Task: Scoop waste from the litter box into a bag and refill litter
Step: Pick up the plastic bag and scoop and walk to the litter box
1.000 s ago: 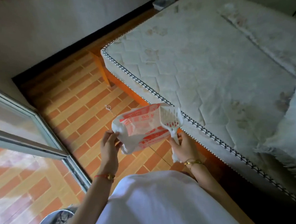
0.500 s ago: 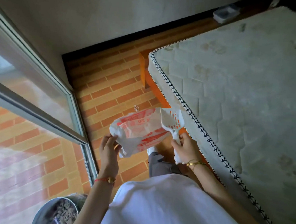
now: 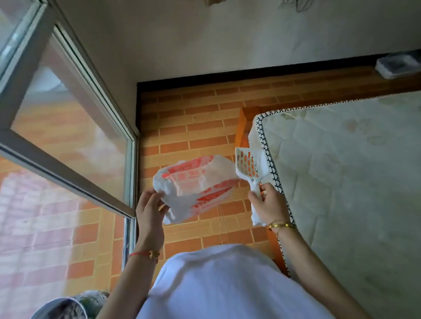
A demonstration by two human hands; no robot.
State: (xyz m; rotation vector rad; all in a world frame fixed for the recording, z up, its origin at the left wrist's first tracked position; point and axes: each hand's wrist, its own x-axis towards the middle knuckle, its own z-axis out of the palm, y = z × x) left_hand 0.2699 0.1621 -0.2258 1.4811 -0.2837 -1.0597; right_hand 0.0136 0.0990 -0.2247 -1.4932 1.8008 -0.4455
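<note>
Carried nearer glass door [image 3: 60, 125]: plastic bag [image 3: 196, 185], rim pinched in left hand [image 3: 149, 213] grip; litter scoop [image 3: 248, 166] clasped in right hand [image 3: 267, 205] grip, ready for waste.

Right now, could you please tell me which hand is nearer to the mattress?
Right. The right hand, gripping the scoop, is beside the mattress edge; the left hand, holding the bag, is farther off, by the glass door.

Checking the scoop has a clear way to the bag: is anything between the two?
Nothing visible does. The scoop, gripped by the right hand, has its head beside the right end of the bag; the left hand holds its left edge. Only tiled floor lies below. Whether the bag's mouth is open, I cannot tell.
</note>
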